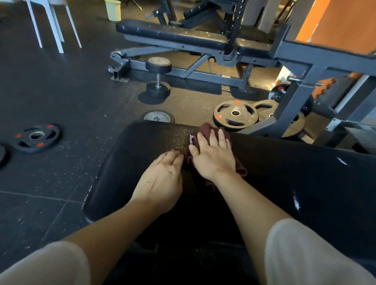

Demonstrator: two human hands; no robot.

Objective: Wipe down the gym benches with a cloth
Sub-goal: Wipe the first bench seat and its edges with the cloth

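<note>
**Cloth Pressed to the Bench Pad**

In the centre of the frame a person leans over a black padded bench, both forearms reaching forward out of pale sleeves. The right hand lies flat on a dark red cloth, fingers spread and fairly straight, pressing it against the pad near the far edge; the cloth bunches out from under the fingertips and the wrist. The left hand rests just beside it on the pad, fingers loosely bent, their tips at the cloth's near edge; I cannot tell whether they pinch it.

Beyond the bench, weight plates lie on the floor at centre right, with more plates at the left. A second bench stands in the upper middle, a dumbbell upright before it. A white stool and a yellow bucket sit at upper left.
</note>
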